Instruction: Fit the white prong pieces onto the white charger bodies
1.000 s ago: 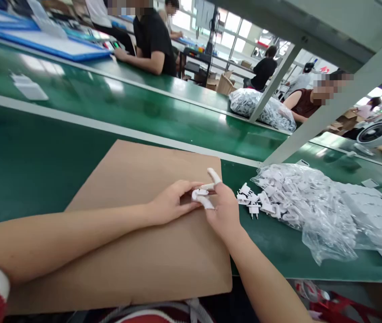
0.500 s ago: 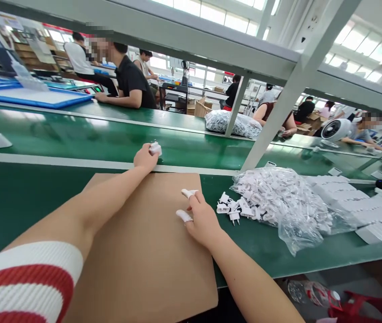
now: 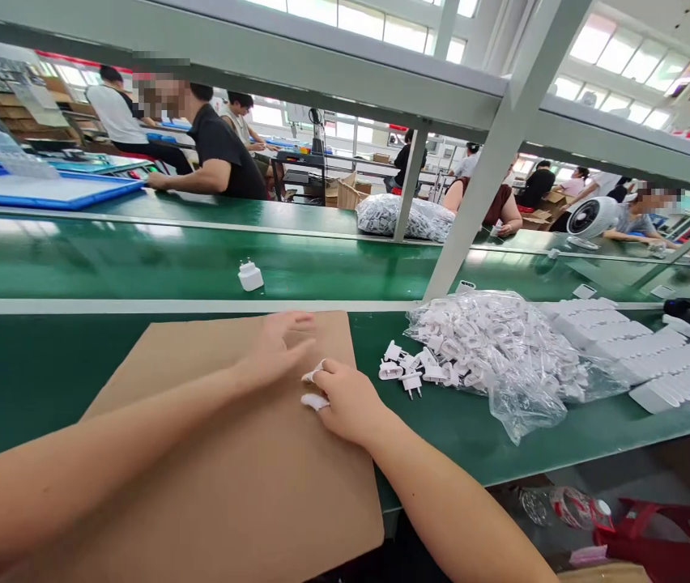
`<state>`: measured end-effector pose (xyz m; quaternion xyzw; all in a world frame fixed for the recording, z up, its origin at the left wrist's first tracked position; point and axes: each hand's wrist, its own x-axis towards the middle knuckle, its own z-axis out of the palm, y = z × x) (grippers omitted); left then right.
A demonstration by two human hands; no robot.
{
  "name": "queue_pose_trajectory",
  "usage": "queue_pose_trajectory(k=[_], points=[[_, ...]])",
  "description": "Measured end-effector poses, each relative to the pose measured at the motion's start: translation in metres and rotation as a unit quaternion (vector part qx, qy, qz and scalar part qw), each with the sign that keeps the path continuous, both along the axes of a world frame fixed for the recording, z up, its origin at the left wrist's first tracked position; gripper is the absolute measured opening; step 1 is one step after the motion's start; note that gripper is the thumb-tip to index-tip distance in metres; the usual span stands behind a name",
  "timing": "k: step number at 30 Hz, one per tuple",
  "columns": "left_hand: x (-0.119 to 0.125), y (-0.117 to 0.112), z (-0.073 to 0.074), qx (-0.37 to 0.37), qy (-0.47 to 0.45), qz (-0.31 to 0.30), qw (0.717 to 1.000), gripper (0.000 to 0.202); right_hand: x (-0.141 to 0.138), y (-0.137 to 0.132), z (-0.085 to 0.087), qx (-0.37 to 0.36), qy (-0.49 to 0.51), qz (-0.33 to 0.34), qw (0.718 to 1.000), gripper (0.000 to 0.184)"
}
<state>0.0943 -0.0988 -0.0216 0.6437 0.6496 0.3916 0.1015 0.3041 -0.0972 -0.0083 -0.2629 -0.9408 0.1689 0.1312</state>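
Observation:
My left hand (image 3: 281,348) is over the cardboard sheet (image 3: 217,470), blurred by motion, with thumb and fingers apart and nothing in it. Close beside it, my right hand (image 3: 345,401) is at the right part of the cardboard. White finger covers sit on its thumb and one finger, which are apart with nothing visible between them. Beyond the cardboard, a white plug adapter (image 3: 251,276) rests on the green conveyor belt (image 3: 138,267), prongs pointing away. Right of my right hand lie loose white plug heads (image 3: 411,384), spilling from a clear plastic bag (image 3: 527,405).
Rows of white adapter housings (image 3: 679,372) stand at the right. A slanted metal post (image 3: 479,170) rises behind the bag. Blue-rimmed trays (image 3: 78,202) lie at the far left, near a person in black (image 3: 229,154). A plastic bottle (image 3: 576,508) is below the table edge.
My left hand has let go of the plug adapter, leaving it on the belt, and has come back toward my right hand. My right hand keeps nearly the same place on the cardboard.

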Motion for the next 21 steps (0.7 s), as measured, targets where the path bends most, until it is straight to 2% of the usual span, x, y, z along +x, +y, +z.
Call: queue_pose_trajectory(k=[2,3,6,9,13,16,21], points=[[0.022,-0.019,-0.008,-0.007,-0.024,-0.094,0.995,0.041,0.000,0.001,0.000,0.013,-0.018,0.005,1.000,0.013],[0.028,-0.024,-0.011,-0.014,-0.037,-0.118,0.992,0.041,0.000,0.002,0.000,0.017,-0.025,0.008,1.000,0.012],[0.033,-0.026,-0.020,-0.068,-0.093,-0.112,0.987,0.047,0.002,0.007,0.000,0.019,-0.028,-0.006,0.999,0.005],[0.029,-0.020,-0.024,-0.113,-0.134,-0.098,0.980,0.053,0.004,0.012,0.000,0.013,-0.004,-0.066,0.998,0.008],[0.024,-0.018,-0.027,-0.110,-0.134,-0.126,0.977,0.051,0.007,0.019,0.002,-0.008,0.052,-0.147,0.988,0.013],[0.023,-0.018,-0.030,-0.104,-0.116,-0.154,0.976,0.048,0.012,0.028,0.007,0.013,0.087,-0.224,0.971,0.021],[0.018,-0.016,-0.035,-0.075,-0.082,-0.192,0.975,0.041,0.032,0.045,0.021,0.071,0.005,-0.365,0.928,0.030]])
